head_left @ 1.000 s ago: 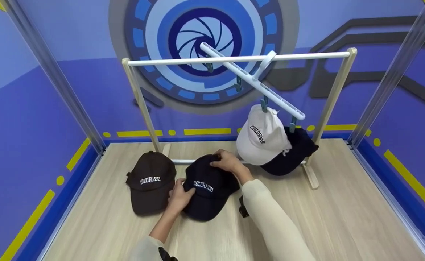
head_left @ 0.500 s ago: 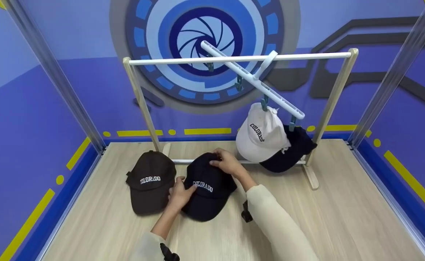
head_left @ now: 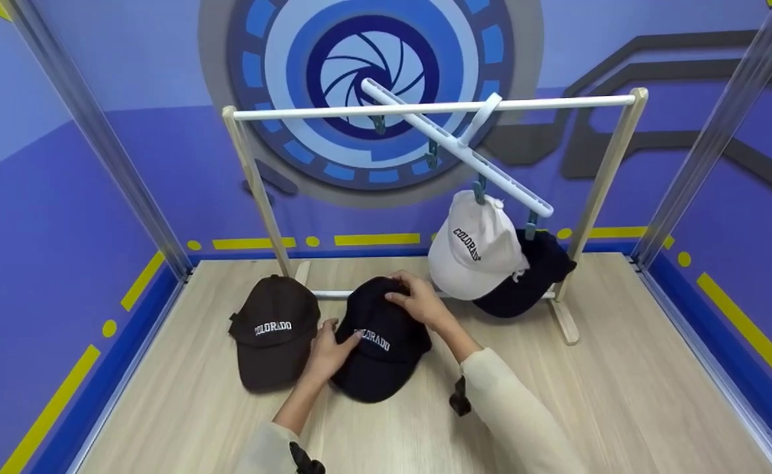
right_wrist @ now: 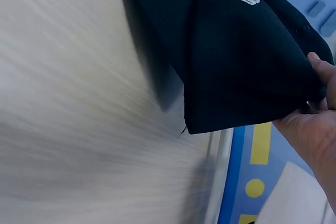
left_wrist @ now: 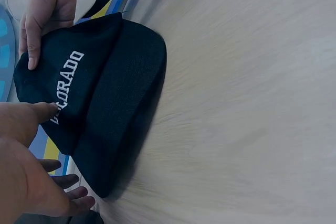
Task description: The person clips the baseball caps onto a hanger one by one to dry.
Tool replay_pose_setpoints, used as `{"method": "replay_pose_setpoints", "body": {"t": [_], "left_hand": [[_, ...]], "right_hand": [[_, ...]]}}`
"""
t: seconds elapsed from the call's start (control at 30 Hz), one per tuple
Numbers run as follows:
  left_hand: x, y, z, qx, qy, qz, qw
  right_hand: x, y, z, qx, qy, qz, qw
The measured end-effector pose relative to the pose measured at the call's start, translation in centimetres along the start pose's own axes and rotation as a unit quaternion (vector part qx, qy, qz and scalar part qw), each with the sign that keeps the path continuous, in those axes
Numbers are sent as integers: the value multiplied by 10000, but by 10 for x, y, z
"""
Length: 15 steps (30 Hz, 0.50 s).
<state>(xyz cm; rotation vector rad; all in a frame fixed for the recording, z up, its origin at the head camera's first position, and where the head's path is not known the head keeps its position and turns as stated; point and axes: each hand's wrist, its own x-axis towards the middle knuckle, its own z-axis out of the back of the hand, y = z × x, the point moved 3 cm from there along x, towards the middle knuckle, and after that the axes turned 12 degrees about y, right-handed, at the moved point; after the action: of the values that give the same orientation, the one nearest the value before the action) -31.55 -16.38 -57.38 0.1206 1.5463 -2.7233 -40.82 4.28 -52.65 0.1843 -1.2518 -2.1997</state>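
A black baseball cap with white "COLORADO" lettering stands tilted over the wooden table. At the top of its crown my right hand pinches the fabric, thumb in front and the other fingers mostly hidden behind. My left hand lays its thumb on the lettering. In the left wrist view the left hand's other fingers are spread beside the cap's edge, not wrapped round it. A dark brown cap lies just left of the left hand.
Behind the hands stands a wood-and-white rack. From it hangs a white clip hanger, with a white cap and another dark cap clipped at its near end. Two green clips hang unused farther along.
The right forearm has swung slightly outward while that hand keeps hold of the crown. My left thumb has slid a little up and right onto the lettering. The cap has shifted slightly.
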Motion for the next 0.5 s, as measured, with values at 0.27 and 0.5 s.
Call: {"method": "replay_pose_setpoints", "body": {"t": [0.27,0.5], "left_hand": [[-1,0,1,-65,32,-288,9996],[0,-17,3,161,-49,-682,9975]], "right_hand": [[-13,6,4,108,-106,67,9999],[-18,14,10,-71,-109,268,9996]]}}
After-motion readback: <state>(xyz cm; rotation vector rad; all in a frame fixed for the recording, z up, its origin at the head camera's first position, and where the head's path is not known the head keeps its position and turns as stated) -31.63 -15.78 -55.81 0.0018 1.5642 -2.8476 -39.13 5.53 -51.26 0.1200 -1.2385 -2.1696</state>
